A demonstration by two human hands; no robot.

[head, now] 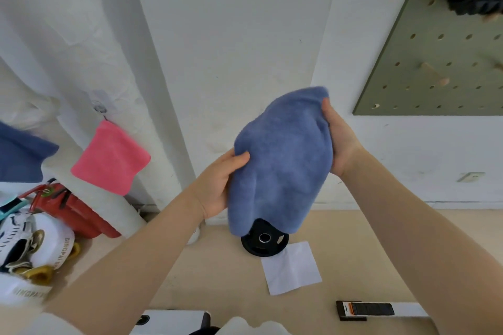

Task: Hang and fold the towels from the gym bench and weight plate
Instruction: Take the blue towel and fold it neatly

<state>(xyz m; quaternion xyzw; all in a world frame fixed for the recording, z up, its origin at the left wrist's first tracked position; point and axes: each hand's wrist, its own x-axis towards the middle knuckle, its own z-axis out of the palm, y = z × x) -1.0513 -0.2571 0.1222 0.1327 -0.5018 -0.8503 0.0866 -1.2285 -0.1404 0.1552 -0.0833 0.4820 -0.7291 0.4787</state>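
Both of my hands hold a blue towel [280,163] up in the air in front of the white wall. My left hand [220,182] grips its left edge with the thumb on top. My right hand [337,139] grips its upper right side. The towel hangs down bunched, and its lower end covers part of a black weight plate [265,243] lying on the beige floor. A pink towel [111,159] hangs from a wall hook [100,109] at the left. Another blue towel [21,156] shows at the far left edge.
A white paper sheet [292,268] lies on the floor beside the plate. A red bag [73,209] and white shoes [30,247] sit at the lower left. A green pegboard [441,62] with wooden pegs hangs at the upper right. A black-and-orange item [364,310] lies near the bottom.
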